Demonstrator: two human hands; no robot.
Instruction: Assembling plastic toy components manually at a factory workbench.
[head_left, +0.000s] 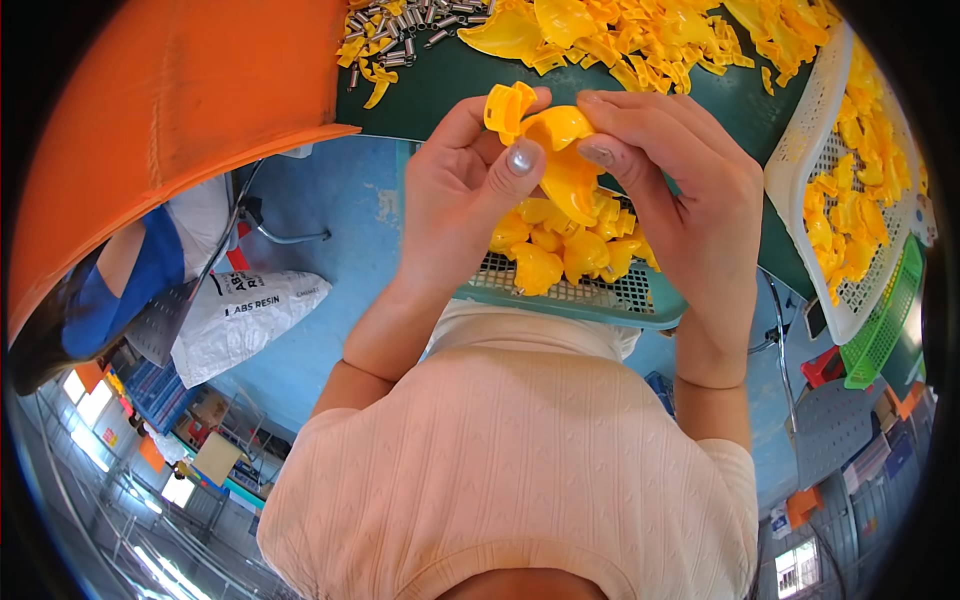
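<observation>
Both hands are raised over the near edge of the green work surface. My left hand [470, 165] pinches a small yellow plastic clip-shaped part [510, 108] between thumb and fingers. In my right hand [680, 160], thumb and fingers grip a larger curved yellow plastic piece [570, 180], shaped like a shell. The two parts meet between the hands; whether they are joined I cannot tell. Below them, a green mesh basket [660, 300] on my lap holds several yellow pieces [570, 250].
Silvery springs [405, 30] and heaps of yellow parts [640, 40] lie across the table's far side. An orange panel [180, 130] stands on the left. To the right is a white basket [800, 190] of yellow parts. A white sack [250, 315] rests on the blue floor.
</observation>
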